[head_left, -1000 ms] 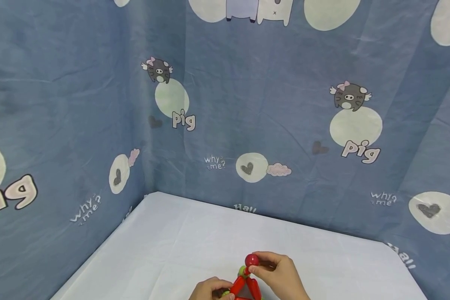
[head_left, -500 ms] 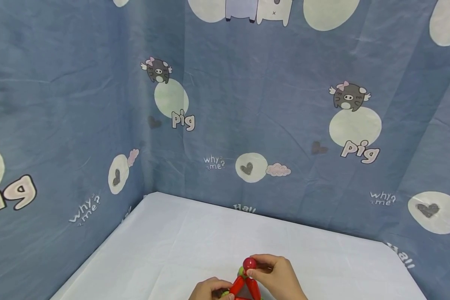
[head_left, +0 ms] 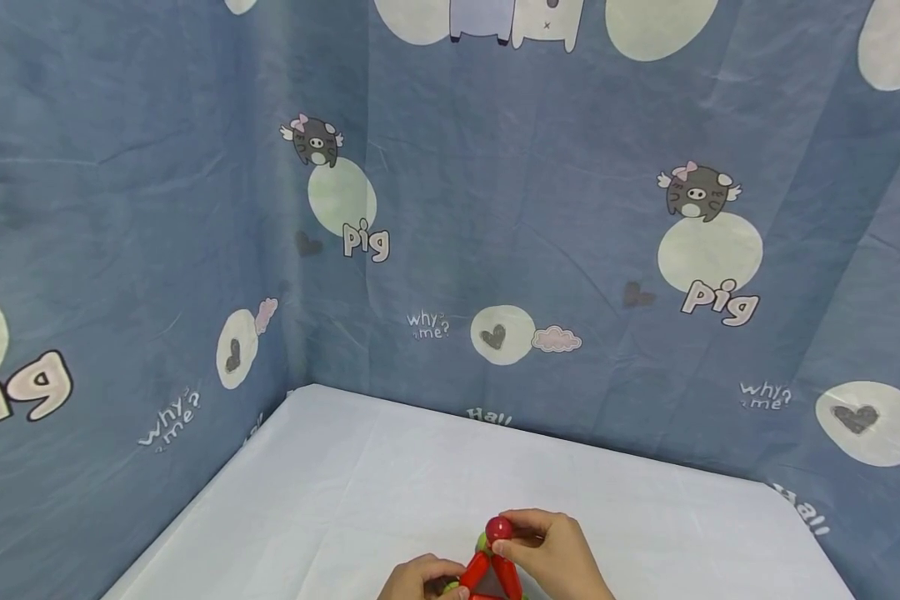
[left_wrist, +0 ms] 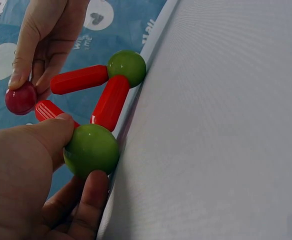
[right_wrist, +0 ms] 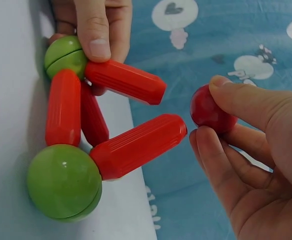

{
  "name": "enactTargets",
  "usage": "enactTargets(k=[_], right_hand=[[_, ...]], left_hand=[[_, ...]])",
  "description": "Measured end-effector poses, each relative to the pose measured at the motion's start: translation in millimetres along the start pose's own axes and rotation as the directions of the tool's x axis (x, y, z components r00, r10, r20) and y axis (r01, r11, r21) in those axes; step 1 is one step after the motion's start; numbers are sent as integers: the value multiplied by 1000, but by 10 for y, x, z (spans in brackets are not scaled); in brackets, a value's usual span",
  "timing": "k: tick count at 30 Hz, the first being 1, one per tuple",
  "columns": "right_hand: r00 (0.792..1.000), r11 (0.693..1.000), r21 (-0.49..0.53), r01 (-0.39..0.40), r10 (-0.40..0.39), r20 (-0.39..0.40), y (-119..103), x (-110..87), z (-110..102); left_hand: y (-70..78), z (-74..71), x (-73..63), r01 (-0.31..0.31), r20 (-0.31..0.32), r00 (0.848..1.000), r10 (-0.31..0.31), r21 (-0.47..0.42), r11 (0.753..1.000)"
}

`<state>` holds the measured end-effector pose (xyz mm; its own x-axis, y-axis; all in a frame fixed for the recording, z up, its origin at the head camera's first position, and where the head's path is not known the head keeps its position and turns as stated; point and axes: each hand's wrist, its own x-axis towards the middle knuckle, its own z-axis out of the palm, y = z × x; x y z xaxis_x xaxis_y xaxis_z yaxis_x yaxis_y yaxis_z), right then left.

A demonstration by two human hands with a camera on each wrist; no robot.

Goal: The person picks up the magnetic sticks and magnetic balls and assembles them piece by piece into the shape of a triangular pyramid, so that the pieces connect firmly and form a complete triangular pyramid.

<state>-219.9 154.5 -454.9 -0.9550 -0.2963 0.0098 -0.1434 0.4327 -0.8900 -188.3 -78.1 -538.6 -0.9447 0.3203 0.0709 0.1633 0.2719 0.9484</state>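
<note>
My right hand (head_left: 558, 550) pinches a small red ball (right_wrist: 210, 111) between thumb and fingers. In the right wrist view the ball is close to the free ends of two ridged red rods (right_wrist: 138, 146). Those rods rise from green balls of a magnetic stick-and-ball frame; another red rod (right_wrist: 63, 107) joins a larger-looking green ball (right_wrist: 64, 182) to the one at my left hand. My left hand (left_wrist: 26, 170) grips that green ball (left_wrist: 91, 151) with thumb and fingertips, the thumb also at a rod's base. In the head view the frame's near part is cut off.
The frame stands on a white-covered table (head_left: 375, 483) near its front. Blue cloth walls (head_left: 555, 208) printed with cartoon pigs rise behind the table and along its left side.
My right hand has brought the red ball slightly down and left, over the frame, and has stayed almost still over the last half second. The left hand keeps its place.
</note>
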Motion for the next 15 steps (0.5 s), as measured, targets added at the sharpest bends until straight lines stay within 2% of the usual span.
enactTargets(k=[15], right_hand=[[1000,1000,1,17,-17,5,-1,-2,16]], left_hand=[[-5,1,4,-11,2,1000,11,13,1000]])
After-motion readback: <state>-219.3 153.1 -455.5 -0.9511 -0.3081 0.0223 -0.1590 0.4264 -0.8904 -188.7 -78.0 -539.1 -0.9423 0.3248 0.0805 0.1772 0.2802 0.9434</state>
